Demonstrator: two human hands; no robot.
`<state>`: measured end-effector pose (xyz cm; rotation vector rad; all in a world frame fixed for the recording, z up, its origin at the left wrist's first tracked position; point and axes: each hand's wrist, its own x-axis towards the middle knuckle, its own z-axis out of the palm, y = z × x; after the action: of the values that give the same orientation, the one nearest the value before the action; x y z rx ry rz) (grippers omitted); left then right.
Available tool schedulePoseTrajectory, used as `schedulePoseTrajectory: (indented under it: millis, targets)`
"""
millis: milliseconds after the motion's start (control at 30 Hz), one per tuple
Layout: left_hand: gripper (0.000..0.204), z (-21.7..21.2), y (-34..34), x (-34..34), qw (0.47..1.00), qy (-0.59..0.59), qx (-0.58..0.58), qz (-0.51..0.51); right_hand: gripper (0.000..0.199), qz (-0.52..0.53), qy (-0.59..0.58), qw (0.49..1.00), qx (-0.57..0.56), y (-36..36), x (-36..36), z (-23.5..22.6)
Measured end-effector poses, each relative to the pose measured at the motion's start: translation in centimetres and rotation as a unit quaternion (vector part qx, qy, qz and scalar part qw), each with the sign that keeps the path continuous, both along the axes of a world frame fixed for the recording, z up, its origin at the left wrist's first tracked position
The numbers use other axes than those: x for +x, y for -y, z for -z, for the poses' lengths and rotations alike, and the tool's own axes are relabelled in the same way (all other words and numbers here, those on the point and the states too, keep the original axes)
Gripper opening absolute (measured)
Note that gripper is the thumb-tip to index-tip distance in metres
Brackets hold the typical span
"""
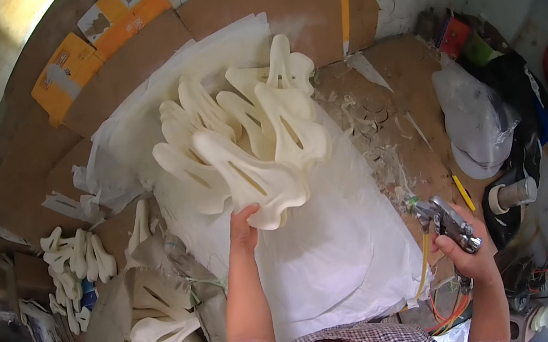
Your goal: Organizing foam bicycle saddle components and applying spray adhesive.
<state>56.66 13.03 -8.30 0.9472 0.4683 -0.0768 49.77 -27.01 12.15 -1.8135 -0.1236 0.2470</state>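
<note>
The left forearm [247, 307] is bare and rises almost upright from the lower edge, left of the middle; its wrist runs nearly in line with it, and the left hand [243, 230] is closed in a pinching hold, one digit lying across to the right, the others mostly hidden; the right forearm [487, 309], also bare, comes up from the lower right, the right hand [471, 255] wrapped in a grip, knuckles bent; the two hands stand well apart, the left one farther forward.
</note>
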Motion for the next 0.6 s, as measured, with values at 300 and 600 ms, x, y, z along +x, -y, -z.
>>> schedulePoseTrajectory:
  millis: [300,600]
  targets:
    - [0.053,1.5,6.8,9.9,0.969,0.039,0.221,0.106,0.059,0.037,0.020,0.996,0.082,0.2,1.9,-0.2]
    - [0.055,0.7,-1.2,-0.2,0.991,0.081,0.076,-0.076,0.057,-0.011,0.095,0.987,0.128,-2.7,6.7,-1.0]
